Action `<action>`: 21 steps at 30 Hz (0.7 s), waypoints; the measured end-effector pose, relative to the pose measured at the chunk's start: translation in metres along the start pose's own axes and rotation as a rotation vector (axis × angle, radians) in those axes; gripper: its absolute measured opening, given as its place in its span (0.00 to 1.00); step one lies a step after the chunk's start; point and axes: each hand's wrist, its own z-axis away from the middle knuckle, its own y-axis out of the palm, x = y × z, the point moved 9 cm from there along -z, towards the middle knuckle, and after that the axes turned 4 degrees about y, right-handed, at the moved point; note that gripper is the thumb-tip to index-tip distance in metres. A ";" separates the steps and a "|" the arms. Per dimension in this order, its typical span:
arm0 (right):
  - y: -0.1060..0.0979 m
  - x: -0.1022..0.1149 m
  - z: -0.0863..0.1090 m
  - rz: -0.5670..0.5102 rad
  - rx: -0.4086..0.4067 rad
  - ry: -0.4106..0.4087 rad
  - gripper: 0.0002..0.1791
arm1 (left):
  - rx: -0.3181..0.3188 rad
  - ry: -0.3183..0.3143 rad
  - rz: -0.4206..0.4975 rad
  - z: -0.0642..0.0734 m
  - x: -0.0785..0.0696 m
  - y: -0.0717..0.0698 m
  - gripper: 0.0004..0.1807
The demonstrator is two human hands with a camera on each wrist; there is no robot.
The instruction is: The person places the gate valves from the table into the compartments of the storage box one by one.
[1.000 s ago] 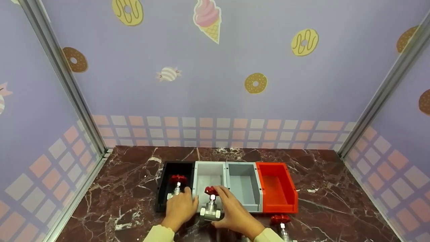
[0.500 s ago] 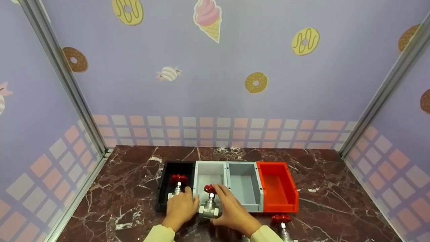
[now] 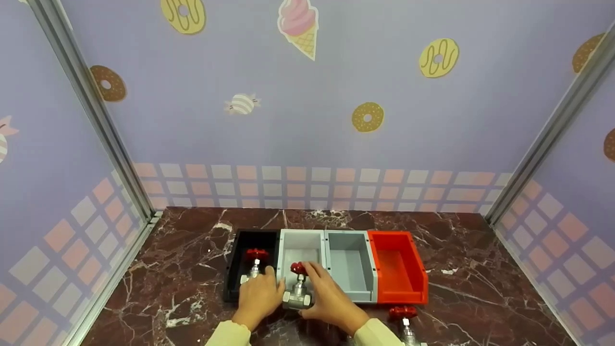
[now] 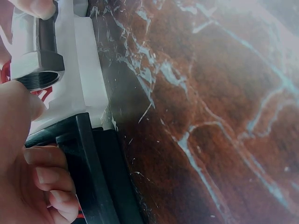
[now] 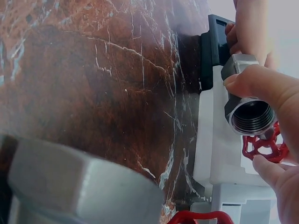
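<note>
One metal valve [image 3: 297,300] in play in the head view, upright at the front edge of the white bin [image 3: 302,232], red handwheel [image 3: 298,268] on top, and the right hand [image 3: 331,299] has it! Looks solid and weighty, stiff all over, smooth enough to slip; hex ends and neck should give the best purchase. Left hand [image 3: 262,292] at the black bin [image 3: 247,238], beside a second valve [image 3: 257,254]. A third valve [image 3: 403,313] sits just off the red bin's [image 3: 402,297] front edge, near the right sleeve [image 3: 377,334]; the roomier side is the desk [image 3: 480,278] past that bin's right edge.

Left wrist: fingers [image 4: 49,176] curled by the black bin's wall; whether they hold anything, I cannot tell.

Right wrist: thumb [image 5: 245,81] on the metal body, a finger on the handwheel, spread only as wide as the valve needs. The white bin's front lip runs close by, and could snag it.
</note>
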 end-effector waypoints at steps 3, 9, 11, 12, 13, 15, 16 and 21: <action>0.000 0.000 -0.001 0.008 0.002 0.003 0.62 | 0.003 0.001 0.002 0.000 0.000 0.000 0.18; 0.001 0.000 -0.004 0.009 0.029 0.012 0.62 | 0.011 0.003 0.002 0.000 0.000 0.000 0.19; 0.002 0.000 -0.006 0.004 0.047 0.021 0.62 | 0.010 0.004 0.001 0.001 0.000 -0.001 0.19; 0.002 0.000 -0.006 0.001 0.056 0.025 0.62 | 0.009 0.006 0.000 0.001 0.000 -0.001 0.19; 0.002 0.000 -0.007 0.004 0.063 0.028 0.61 | 0.007 0.008 0.001 0.001 0.000 -0.001 0.19; 0.002 0.001 -0.009 0.016 0.074 0.025 0.61 | 0.001 0.011 0.001 0.001 0.000 -0.002 0.19; 0.001 0.002 -0.010 0.022 0.080 0.023 0.61 | -0.002 0.012 0.001 0.001 0.000 -0.002 0.19; 0.000 0.003 -0.016 0.041 0.123 0.017 0.60 | -0.012 0.015 0.000 0.002 0.000 -0.003 0.19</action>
